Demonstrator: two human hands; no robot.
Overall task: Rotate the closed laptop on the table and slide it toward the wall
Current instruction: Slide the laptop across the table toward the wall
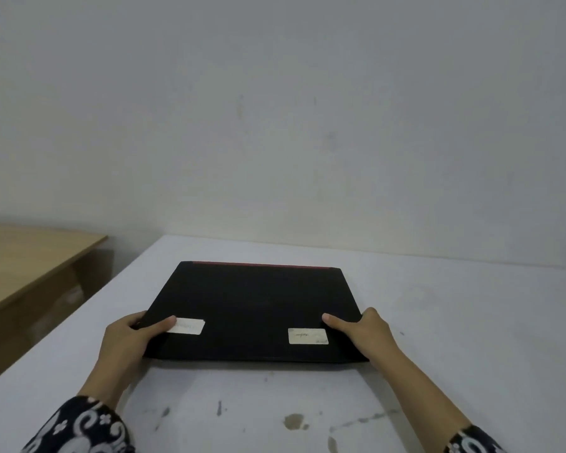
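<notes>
A closed black laptop [255, 305] lies flat on the white table [455, 322], its long sides parallel to the wall [275, 125]. A red strip runs along its far edge, and two white stickers sit near its front corners. My left hand [128, 338] grips the front left corner, thumb on the lid over one sticker, fingers under the side. My right hand [366, 331] holds the front right corner the same way, thumb on top. A gap of bare table separates the laptop's far edge from the wall.
A lower wooden table [23, 266] stands at the left, past the white table's left edge. Dark stains mark the white surface near its front. The wall rises directly behind the table.
</notes>
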